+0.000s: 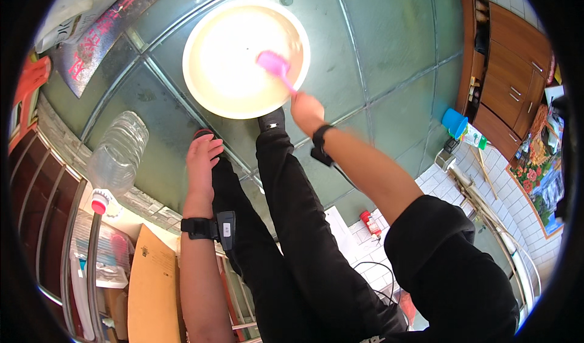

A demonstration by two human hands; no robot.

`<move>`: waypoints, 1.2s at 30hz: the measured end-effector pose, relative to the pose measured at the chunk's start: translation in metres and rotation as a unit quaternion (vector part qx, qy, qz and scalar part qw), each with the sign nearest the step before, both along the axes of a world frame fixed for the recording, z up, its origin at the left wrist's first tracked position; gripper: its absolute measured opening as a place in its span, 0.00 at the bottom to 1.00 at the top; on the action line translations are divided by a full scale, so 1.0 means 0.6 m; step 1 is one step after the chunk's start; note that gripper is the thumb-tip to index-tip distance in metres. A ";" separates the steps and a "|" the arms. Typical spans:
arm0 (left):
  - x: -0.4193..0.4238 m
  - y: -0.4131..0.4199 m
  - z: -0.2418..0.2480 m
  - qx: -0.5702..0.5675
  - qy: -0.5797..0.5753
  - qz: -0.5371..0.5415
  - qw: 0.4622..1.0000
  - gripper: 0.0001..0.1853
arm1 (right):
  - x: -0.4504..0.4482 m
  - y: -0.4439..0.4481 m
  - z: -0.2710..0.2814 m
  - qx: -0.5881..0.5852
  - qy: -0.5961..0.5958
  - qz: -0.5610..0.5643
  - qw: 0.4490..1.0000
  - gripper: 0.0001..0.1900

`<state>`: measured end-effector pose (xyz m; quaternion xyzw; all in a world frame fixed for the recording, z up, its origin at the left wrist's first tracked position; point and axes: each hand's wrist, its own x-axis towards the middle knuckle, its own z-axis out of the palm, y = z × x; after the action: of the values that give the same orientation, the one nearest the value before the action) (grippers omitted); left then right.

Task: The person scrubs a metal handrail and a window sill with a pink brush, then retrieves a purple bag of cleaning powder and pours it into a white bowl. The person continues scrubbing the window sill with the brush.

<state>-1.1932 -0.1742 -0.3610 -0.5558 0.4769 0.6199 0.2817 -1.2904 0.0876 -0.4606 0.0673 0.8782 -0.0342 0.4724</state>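
Note:
My right hand (308, 112) grips the thin handle of a pink plastic tool (274, 64). Its broad head is over or inside a wide, pale round basin (188, 76); blur hides whether it is a brush or a scoop. Glare washes out the basin's inside, so its contents cannot be made out. The basin is on the green tiled floor (401, 96), just beyond my dark shoe (272, 122). My left hand (203, 160) holds nothing, its fingers partly apart, above my other leg and shoe. Both wrists wear black straps with small devices.
At left, a large clear plastic bottle (118, 151) with a red cap appears by a metal railing (93, 261). Cardboard (153, 288) is at lower left. A brown wooden cabinet (515, 83), a blue bucket (454, 123) and a small red bottle (369, 223) are to the right.

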 end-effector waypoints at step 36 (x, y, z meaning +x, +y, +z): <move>-0.060 -0.261 0.916 -0.221 0.345 -0.319 0.855 0.09 | 0.224 0.300 1.128 -0.409 0.421 -0.547 0.596 0.10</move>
<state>-1.2294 -0.3305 0.1886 -0.1714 0.8190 0.5263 0.1513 -1.1559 0.2675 0.2161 0.3132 0.6719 -0.6665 -0.0793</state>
